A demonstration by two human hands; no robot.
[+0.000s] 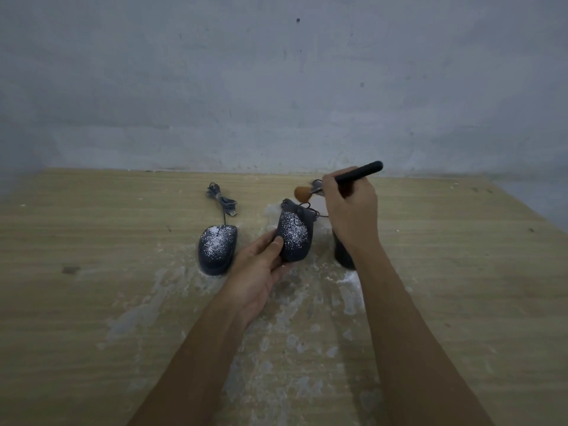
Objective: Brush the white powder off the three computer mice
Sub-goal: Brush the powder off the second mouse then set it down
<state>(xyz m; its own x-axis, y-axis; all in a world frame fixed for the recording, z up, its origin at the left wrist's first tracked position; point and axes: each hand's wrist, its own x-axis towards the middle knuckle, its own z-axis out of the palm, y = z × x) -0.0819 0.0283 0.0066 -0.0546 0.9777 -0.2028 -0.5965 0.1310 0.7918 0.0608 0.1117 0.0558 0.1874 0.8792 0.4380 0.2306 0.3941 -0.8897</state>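
Middle mouse [295, 238] well inside table [92, 302] edges

Your mice [293, 238] look matt dark plastic, powder-flecked; worktop [92, 302] pale wood-grain, chalky smears toward its near edge; brush [358, 172] handle matt black.

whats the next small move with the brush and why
Probably lower the brush in the right hand onto the middle mouse and sweep: its bristles hover just beyond it, white powder covers its top, and the left hand grips it.

bare left forearm [196, 358], bare right forearm [408, 333], bare left hand [261, 269], bare right hand [350, 210]
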